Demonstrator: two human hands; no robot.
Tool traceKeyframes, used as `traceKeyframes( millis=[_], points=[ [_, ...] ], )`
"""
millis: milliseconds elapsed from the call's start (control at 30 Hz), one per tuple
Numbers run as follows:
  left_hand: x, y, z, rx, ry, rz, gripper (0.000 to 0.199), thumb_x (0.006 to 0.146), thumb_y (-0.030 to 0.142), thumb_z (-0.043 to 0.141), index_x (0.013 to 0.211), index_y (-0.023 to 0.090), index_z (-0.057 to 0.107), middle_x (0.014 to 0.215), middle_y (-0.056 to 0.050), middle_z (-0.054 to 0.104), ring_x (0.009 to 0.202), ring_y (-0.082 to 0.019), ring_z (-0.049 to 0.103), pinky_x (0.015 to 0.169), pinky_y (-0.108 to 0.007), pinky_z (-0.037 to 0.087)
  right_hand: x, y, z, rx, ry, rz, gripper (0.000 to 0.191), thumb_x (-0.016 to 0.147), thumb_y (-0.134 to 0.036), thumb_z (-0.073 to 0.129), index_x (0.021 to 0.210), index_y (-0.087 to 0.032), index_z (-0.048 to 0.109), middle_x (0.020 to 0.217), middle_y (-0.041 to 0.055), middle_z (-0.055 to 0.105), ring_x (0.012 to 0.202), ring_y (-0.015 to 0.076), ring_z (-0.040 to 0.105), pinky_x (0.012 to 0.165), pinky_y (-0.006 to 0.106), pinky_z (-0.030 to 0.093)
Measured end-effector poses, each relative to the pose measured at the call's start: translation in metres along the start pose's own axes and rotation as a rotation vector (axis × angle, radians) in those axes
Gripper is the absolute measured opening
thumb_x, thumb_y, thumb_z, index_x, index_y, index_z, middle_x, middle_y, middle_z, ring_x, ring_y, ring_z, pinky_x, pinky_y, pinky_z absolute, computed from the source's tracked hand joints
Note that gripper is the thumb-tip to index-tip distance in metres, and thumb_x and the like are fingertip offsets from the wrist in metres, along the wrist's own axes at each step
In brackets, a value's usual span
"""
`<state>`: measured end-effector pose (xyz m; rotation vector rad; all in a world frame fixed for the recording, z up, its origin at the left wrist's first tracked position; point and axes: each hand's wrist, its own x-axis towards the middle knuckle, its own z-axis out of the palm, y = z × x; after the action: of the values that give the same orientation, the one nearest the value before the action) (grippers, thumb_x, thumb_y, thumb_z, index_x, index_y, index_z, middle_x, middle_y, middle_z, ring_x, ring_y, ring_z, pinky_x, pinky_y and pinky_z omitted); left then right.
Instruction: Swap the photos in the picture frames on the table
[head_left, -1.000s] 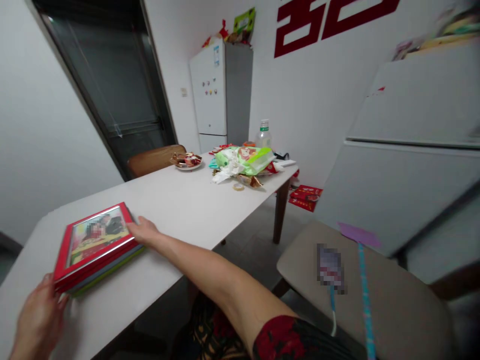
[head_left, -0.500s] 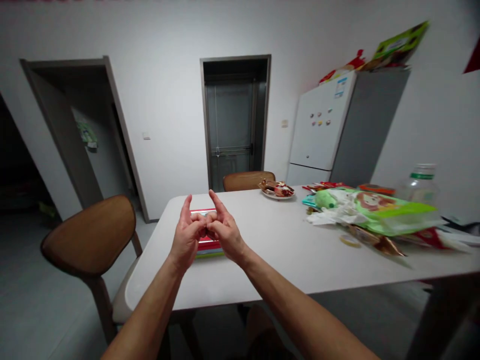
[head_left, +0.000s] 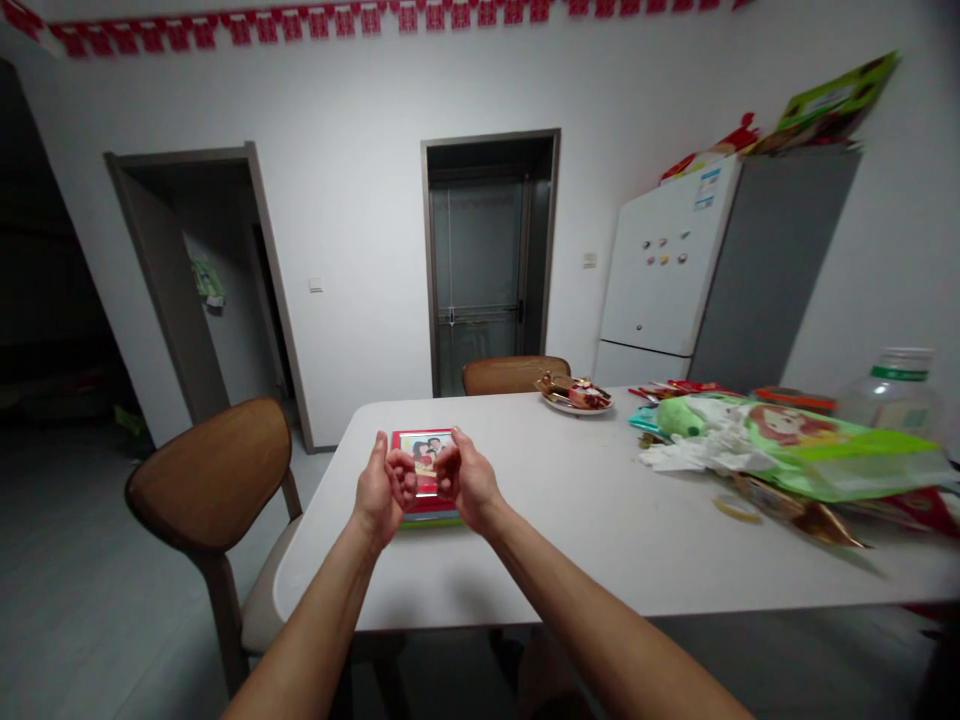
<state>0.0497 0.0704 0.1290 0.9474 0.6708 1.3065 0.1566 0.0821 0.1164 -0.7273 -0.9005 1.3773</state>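
My left hand [head_left: 384, 488] is raised above the near left part of the white table [head_left: 562, 540], its fingers curled in and its thumb pointing up. My right hand [head_left: 469, 482] mirrors it across a small gap, also curled with the thumb up. Nothing shows in either hand. Behind and below them a red-edged flat box or frame with a picture of people [head_left: 426, 445] lies on the table, partly hidden by my hands. A green edge shows beneath it.
A plate of wrapped snacks [head_left: 576, 398] stands at the table's far edge. To the right lie a green snack bag [head_left: 847, 465], crumpled white tissue [head_left: 697, 447], a roll of tape [head_left: 737, 510] and a clear jar [head_left: 892, 395]. A brown chair [head_left: 217, 470] stands at the left.
My hands have moved apart from touching each other, and the raised index fingers have curled in. More of the picture shows between them. The view has tilted up and turned slightly left.
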Motion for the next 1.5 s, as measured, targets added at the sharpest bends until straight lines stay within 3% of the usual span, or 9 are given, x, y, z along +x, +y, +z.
traceKeyframes(
  millis=[200, 367, 467, 567, 800, 933, 1100, 1300, 1500],
  points=[
    [0.003, 0.001, 0.008, 0.064, -0.049, -0.15, 0.064, 0.072, 0.069, 0.024, 0.04, 0.016, 0.039, 0.029, 0.004, 0.039, 0.023, -0.003, 0.025, 0.029, -0.015, 0.012, -0.005, -0.001, 0.007, -0.205, -0.109, 0.117, 0.057, 0.07, -0.067, 0.027, 0.039, -0.019, 0.03, 0.027, -0.0077, 0.025, 0.024, 0.0038, 0.02, 0.03, 0.018, 0.014],
    [0.004, -0.013, 0.0, 0.091, 0.021, -0.209, 0.064, 0.074, 0.068, 0.023, 0.04, 0.016, 0.039, 0.028, 0.004, 0.038, 0.022, -0.003, 0.026, 0.029, -0.014, 0.014, 0.009, 0.012, -0.003, -0.833, -0.074, -0.103, 0.058, 0.08, -0.056, 0.012, 0.052, -0.017, 0.046, 0.038, -0.0036, 0.039, 0.033, 0.0071, 0.035, 0.038, 0.021, 0.029],
    [0.002, -0.035, -0.019, 0.119, 0.1, -0.273, 0.059, 0.072, 0.065, 0.034, 0.044, 0.014, 0.044, 0.028, 0.004, 0.04, 0.023, -0.003, 0.03, 0.029, -0.013, 0.016, 0.025, 0.024, -0.022, -1.323, -0.057, -0.31, 0.039, 0.081, -0.044, 0.03, 0.078, -0.016, 0.058, 0.07, 0.0035, 0.059, 0.064, 0.0119, 0.053, 0.058, 0.023, 0.038],
    [-0.003, -0.064, -0.041, 0.133, 0.174, -0.357, 0.05, 0.074, 0.056, 0.045, 0.051, 0.012, 0.049, 0.033, 0.003, 0.046, 0.024, -0.004, 0.036, 0.029, -0.012, 0.021, 0.032, 0.034, -0.041, -1.472, -0.08, -0.346, 0.037, 0.061, -0.032, 0.061, 0.095, -0.019, 0.058, 0.095, 0.0067, 0.057, 0.09, 0.0199, 0.049, 0.076, 0.031, 0.035],
    [-0.002, -0.089, -0.048, 0.032, 0.26, -0.193, 0.02, 0.082, 0.028, 0.045, 0.075, 0.011, 0.055, 0.058, -0.004, 0.061, 0.049, -0.011, 0.058, 0.047, -0.021, 0.045, 0.008, 0.048, -0.04, -1.771, -0.244, -0.497, 0.028, 0.066, -0.02, 0.056, 0.094, -0.02, 0.058, 0.095, 0.007, 0.053, 0.092, 0.0209, 0.043, 0.079, 0.034, 0.031],
    [-0.009, -0.085, -0.035, -0.001, 0.31, 0.051, 0.015, 0.08, 0.021, 0.047, 0.091, 0.015, 0.055, 0.08, -0.003, 0.065, 0.074, -0.012, 0.061, 0.067, -0.022, 0.047, -0.02, 0.045, -0.031, -1.577, -0.278, -0.547, 0.033, 0.064, -0.022, 0.058, 0.097, -0.022, 0.057, 0.096, 0.0054, 0.054, 0.091, 0.0201, 0.045, 0.079, 0.034, 0.034],
    [-0.041, -0.073, -0.013, 0.12, 0.27, 0.229, 0.029, 0.074, 0.029, 0.056, 0.1, 0.015, 0.055, 0.092, -0.006, 0.065, 0.089, -0.02, 0.059, 0.077, -0.027, 0.045, -0.048, 0.012, -0.035, -0.914, -0.07, -0.446, 0.045, 0.07, -0.035, 0.051, 0.113, -0.02, 0.049, 0.119, 0.0079, 0.047, 0.109, 0.0211, 0.04, 0.092, 0.037, 0.03],
    [-0.096, -0.059, 0.016, 0.876, -0.144, 0.673, 0.037, 0.081, 0.023, 0.045, 0.118, 0.018, 0.044, 0.114, -0.009, 0.056, 0.103, -0.021, 0.052, 0.085, -0.031, 0.045, -0.096, -0.027, -0.044, -0.193, 0.153, -0.13, 0.055, 0.074, -0.048, 0.044, 0.124, -0.029, 0.033, 0.12, 0.0035, 0.048, 0.107, 0.0218, 0.046, 0.08, 0.038, 0.042],
    [-0.127, -0.066, 0.006, 1.458, -0.44, 1.219, 0.051, 0.078, 0.029, 0.051, 0.124, 0.015, 0.035, 0.109, -0.011, 0.058, 0.102, -0.023, 0.053, 0.083, -0.03, 0.049, -0.145, -0.028, -0.063, 0.056, 0.171, 0.096, 0.05, 0.067, -0.039, 0.051, 0.113, -0.019, 0.048, 0.101, 0.0092, 0.061, 0.09, 0.0265, 0.057, 0.072, 0.039, 0.047]
  ],
)
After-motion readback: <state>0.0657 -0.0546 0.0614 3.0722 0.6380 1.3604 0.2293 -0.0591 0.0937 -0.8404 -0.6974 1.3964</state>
